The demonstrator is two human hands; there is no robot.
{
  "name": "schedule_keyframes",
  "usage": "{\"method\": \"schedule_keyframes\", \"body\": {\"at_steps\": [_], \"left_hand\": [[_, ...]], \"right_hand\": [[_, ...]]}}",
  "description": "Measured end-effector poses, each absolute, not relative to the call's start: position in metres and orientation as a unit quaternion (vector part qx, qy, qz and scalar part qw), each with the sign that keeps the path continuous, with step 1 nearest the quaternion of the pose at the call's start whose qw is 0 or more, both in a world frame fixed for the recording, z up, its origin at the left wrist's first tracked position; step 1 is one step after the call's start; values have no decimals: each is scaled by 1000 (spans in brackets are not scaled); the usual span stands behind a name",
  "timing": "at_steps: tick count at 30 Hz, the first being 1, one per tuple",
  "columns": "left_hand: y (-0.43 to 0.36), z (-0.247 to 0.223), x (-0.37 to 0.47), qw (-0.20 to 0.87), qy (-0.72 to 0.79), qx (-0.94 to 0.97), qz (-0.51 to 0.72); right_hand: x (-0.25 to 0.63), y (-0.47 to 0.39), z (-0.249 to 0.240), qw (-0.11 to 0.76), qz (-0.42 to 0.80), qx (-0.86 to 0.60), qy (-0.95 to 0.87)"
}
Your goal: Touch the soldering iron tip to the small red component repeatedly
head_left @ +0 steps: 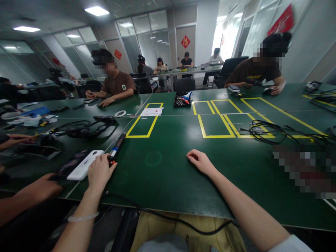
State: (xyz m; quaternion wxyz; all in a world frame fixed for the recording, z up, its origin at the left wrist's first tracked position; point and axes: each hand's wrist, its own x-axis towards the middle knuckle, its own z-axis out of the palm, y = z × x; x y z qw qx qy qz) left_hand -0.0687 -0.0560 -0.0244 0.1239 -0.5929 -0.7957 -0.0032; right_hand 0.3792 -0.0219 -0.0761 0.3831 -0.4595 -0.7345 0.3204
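My left hand (101, 172) is at the left part of the green table, its fingers closed on the near end of a dark cylindrical tool (115, 148) with a blue band and a red-orange tip. A white phone-like box (85, 165) lies just left of that hand, partly behind its fingers. My right hand (201, 161) rests on the table right of the middle, fingers curled together, with nothing visible in it. Ahead of both hands, a white paper card (151, 111) lies across a yellow tape outline.
A black tray (182, 100) with tools stands at the table's far side. Black cables (265, 130) lie at the right, a black headset (86, 128) at the left. Another person's hand (43, 187) is at lower left. Two people sit across the table (170, 182).
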Motion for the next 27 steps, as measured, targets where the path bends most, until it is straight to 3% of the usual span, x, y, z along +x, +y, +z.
{"method": "schedule_keyframes", "body": {"at_steps": [7, 10, 14, 20, 23, 27], "left_hand": [[-63, -14, -51, 91, -827, -554, -39], [-52, -5, -27, 57, -813, -568, -118], [-33, 1, 42, -152, -666, -679, -268], [-9, -17, 156, -461, -460, -715, -256], [-3, -35, 182, -551, -396, -692, -245], [-2, -54, 186, -591, -378, -658, -273]], "right_hand": [[378, -22, -75, 380, 324, -462, -732], [378, -22, -75, 384, 327, -461, -730], [378, -23, -73, 385, 339, -457, -726], [375, -23, -72, 411, 457, -407, -676], [373, -21, -73, 427, 521, -365, -643], [371, -19, -76, 421, 545, -344, -639]]}}
